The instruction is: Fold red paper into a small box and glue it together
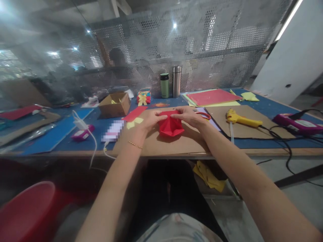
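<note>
A piece of folded red paper stands partly opened out over the brown cardboard sheet. My left hand grips its upper left side, thumb on the near face. On the upper right side, my right hand holds the same paper between thumb and fingers. Both thumbs point inward near the fold's centre; most other fingertips are hidden behind the paper. Just past my right hand lie red-handled scissors, partly covered by that hand. Yellow paper scraps and a flat red strip lie left of my left hand.
A yellow glue gun lies on cardboard at right, its cord trailing over the edge near a purple power strip. A cardboard box, a green flask, a steel bottle and red sheets stand or lie farther back.
</note>
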`<state>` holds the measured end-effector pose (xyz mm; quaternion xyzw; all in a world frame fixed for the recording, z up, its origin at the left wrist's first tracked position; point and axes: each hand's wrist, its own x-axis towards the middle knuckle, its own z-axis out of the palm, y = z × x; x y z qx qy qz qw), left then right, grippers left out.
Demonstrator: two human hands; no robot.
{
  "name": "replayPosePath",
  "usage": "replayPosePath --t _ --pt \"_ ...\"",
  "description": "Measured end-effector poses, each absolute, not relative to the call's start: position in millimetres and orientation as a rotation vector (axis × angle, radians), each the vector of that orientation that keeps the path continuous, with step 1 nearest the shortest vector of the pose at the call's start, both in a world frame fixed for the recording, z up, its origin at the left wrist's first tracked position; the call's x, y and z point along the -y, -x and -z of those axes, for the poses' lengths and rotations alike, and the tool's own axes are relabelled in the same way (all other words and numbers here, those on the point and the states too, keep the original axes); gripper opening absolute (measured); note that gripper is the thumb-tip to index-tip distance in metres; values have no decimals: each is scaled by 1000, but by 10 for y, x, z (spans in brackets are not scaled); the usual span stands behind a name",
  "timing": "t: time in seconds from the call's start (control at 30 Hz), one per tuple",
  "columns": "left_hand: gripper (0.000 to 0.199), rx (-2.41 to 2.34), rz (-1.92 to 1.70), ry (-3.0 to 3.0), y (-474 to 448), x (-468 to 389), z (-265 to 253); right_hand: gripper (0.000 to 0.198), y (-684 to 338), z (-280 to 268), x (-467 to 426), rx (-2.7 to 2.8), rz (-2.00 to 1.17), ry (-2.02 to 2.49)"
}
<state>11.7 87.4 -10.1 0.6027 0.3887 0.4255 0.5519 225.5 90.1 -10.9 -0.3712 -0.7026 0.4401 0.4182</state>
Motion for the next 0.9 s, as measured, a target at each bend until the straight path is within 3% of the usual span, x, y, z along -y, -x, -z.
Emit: replayPosePath --t 0.4,0.6,0.9 --pt "7 -1004 -1008 -1463 -167 -822 99 21 -2163 76 -839 1783 -1055 993" --pt "16 -957 -1019 -1356 -190 -805 109 21 -2142 81 -832 1772 -1051 965" --pt "11 -967 -985 -1388 -196 -771 85 31 -2147 107 -865 1826 -981 937"
